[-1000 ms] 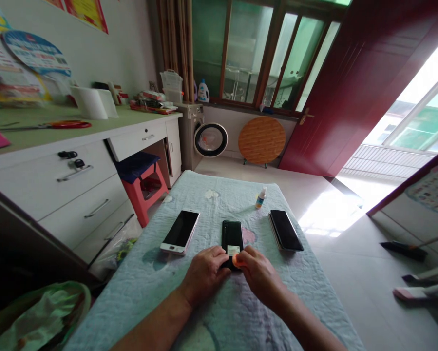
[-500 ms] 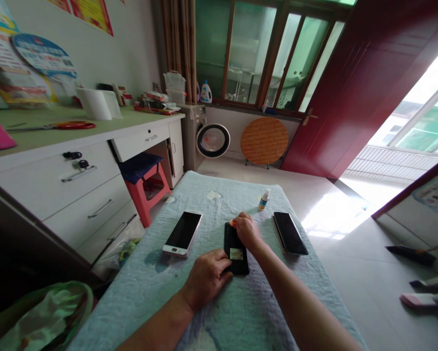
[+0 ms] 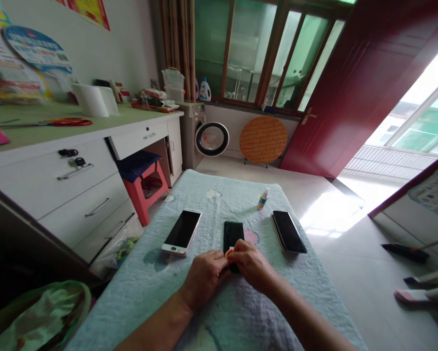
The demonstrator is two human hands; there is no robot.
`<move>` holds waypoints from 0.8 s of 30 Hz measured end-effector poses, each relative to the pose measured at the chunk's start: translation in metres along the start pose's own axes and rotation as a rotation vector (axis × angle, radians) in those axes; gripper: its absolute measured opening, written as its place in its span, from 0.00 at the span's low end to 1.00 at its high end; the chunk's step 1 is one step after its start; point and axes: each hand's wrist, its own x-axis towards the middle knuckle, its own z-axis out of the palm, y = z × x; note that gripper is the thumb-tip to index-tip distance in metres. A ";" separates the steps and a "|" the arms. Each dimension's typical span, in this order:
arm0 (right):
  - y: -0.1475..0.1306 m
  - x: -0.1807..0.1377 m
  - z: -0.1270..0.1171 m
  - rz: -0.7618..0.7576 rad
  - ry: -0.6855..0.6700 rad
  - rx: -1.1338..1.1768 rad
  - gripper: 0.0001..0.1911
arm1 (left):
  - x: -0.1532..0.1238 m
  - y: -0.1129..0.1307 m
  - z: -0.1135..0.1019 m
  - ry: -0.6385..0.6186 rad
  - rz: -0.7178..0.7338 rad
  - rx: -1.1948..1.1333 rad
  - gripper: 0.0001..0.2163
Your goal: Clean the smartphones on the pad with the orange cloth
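A black smartphone (image 3: 234, 231) lies on the cloth-covered table, its lower half largely hidden by my hands. My left hand (image 3: 206, 273) is closed at the phone's lower left edge, fingers curled against it. Pinched in my right hand (image 3: 253, 263) is a small orange piece (image 3: 229, 253), pressed to the phone's lower part; its exact kind is too small to make out. To the left lies a white-framed phone (image 3: 182, 231), screen up. On the right another dark-screened phone (image 3: 289, 232) rests at a slant. A small spray bottle (image 3: 263, 199) stands upright beyond my right hand.
The quilted light-blue cloth (image 3: 189, 302) covers the table. Left are a white drawer desk (image 3: 76, 195), a red stool (image 3: 145, 190) and a green bin (image 3: 85, 302). An open-doored washing machine (image 3: 191, 131) and a round wooden tabletop (image 3: 263, 140) stand behind.
My right hand has moved with the orange piece from the phone's top end down to its lower part, close to my left hand. My left hand stays at the phone's edge.
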 end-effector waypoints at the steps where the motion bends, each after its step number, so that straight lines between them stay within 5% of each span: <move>1: -0.002 -0.006 -0.002 0.006 -0.010 0.017 0.13 | 0.000 0.000 0.000 -0.002 0.003 0.011 0.06; 10: 0.006 -0.012 -0.022 0.157 -0.003 -0.045 0.15 | 0.000 0.001 -0.001 -0.059 -0.024 0.069 0.05; 17: -0.001 0.010 -0.008 0.186 0.048 -0.095 0.14 | -0.001 0.001 0.000 -0.038 -0.026 0.030 0.07; 21: -0.004 0.009 0.000 0.126 0.035 -0.048 0.13 | -0.002 -0.005 0.005 0.068 -0.061 -0.037 0.06; 24: -0.010 0.005 0.002 0.073 0.027 -0.023 0.13 | -0.002 -0.014 0.009 0.189 -0.035 -0.086 0.17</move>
